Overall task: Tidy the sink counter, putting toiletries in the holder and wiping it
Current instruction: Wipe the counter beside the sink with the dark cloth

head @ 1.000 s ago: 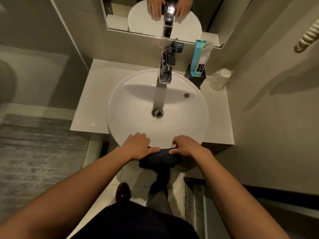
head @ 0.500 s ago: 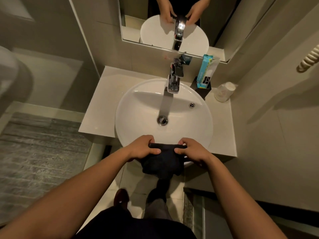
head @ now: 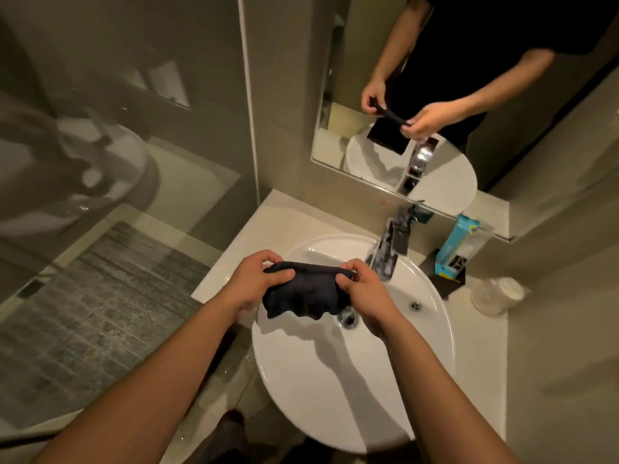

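Observation:
A dark cloth [head: 303, 293] hangs stretched between both hands above the left part of the white round sink [head: 335, 380]. My left hand [head: 254, 283] pinches its left top edge. My right hand [head: 363, 291] grips the right top edge, close to the chrome faucet [head: 388, 252]. A black holder [head: 452, 279] stands at the back right of the pale counter [head: 254, 236], with a blue and white toiletry packet [head: 457, 247] upright in it. A white cup [head: 497, 296] lies on its side to the right of the holder.
A mirror [head: 452, 78] on the back wall reflects the hands and cloth. A glass shower partition [head: 117, 162] stands to the left over a grey tiled floor [head: 83, 313]. The right wall runs close beside the counter. The sink drain [head: 348, 318] sits just under the cloth.
Both hands have lifted the cloth from the sink's front rim up and forward over the basin, spreading it between them. The view has shifted left and tilted.

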Available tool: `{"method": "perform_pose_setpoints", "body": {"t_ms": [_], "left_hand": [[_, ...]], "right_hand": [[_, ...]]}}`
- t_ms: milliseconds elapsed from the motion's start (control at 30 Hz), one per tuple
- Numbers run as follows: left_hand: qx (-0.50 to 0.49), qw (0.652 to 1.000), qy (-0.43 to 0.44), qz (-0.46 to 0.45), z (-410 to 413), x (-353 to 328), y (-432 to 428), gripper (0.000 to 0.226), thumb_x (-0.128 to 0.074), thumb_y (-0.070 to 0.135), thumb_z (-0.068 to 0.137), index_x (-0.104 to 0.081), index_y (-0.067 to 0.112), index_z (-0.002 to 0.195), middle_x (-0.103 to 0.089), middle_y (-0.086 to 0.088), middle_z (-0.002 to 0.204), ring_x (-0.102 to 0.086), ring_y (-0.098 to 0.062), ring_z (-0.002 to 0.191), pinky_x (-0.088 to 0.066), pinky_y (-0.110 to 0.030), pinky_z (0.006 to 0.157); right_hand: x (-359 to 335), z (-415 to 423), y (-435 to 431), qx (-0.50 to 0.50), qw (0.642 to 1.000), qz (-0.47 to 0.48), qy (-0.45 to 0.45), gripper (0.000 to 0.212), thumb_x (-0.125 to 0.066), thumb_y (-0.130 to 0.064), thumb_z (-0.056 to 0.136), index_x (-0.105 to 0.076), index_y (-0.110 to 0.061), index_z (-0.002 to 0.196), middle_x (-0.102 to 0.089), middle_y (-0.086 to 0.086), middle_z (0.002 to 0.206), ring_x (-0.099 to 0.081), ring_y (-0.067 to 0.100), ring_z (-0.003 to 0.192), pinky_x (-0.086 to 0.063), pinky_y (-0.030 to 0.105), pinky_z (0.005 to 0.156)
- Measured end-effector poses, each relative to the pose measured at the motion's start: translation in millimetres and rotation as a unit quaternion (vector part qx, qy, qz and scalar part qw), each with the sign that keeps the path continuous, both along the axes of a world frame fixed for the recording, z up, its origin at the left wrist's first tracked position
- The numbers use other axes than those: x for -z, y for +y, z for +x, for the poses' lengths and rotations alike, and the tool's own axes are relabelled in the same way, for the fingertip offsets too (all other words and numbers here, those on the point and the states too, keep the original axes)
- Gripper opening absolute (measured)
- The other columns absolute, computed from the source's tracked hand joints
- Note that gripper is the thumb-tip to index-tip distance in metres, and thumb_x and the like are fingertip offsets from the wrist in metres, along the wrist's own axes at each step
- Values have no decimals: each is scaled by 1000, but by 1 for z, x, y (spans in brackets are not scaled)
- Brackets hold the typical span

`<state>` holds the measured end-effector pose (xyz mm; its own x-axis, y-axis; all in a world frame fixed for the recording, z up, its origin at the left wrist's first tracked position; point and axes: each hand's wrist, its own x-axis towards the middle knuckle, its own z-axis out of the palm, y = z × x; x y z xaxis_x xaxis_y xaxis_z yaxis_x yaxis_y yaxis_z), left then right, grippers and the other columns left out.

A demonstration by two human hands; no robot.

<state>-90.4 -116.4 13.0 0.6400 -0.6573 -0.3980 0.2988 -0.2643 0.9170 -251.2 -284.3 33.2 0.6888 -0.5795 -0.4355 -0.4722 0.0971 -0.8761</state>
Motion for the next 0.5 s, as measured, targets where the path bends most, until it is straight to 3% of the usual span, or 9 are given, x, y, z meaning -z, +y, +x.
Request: {"method": "perform_pose_setpoints", "body": {"t_ms": [167,367,433,500], "left_hand": [[-65,997,12,-29,74,-15,-29,21,-77,11,88,-64,3,102,-66,-16,90,-63,-23,76,-53,-28,64],[-58,995,-75,5,177,-12,-87,16,-78,17,88,-65,9,88,-68,-7,86,-63,-20,78,-52,-30,68],[-49,993,-101,21,209,-3,-113,26,-77,30,89,-64,10,99,-67,-3,98,-64,-19,91,-52,-29,77],[-25,988,-136,67,235,14,-135,53,-73,47,89,-57,12,126,-59,1,119,-59,-19,113,-46,-30,93]], "right_hand": [[-5,87,-22,38,999,5,-20,10,-54,-13,92,-57,-20,86,-63,7,86,-54,23,78,-43,38,70],[12,183,-52,127,992,21,-19,4,-57,-12,95,-58,-14,92,-66,11,87,-60,25,76,-47,36,67],[26,215,-67,148,989,-15,-8,7,-61,-19,95,-58,-15,100,-66,9,96,-61,26,88,-50,39,77],[43,237,-83,141,987,-65,38,34,-63,-28,96,-54,-11,124,-65,12,114,-62,29,105,-49,41,93]]}}
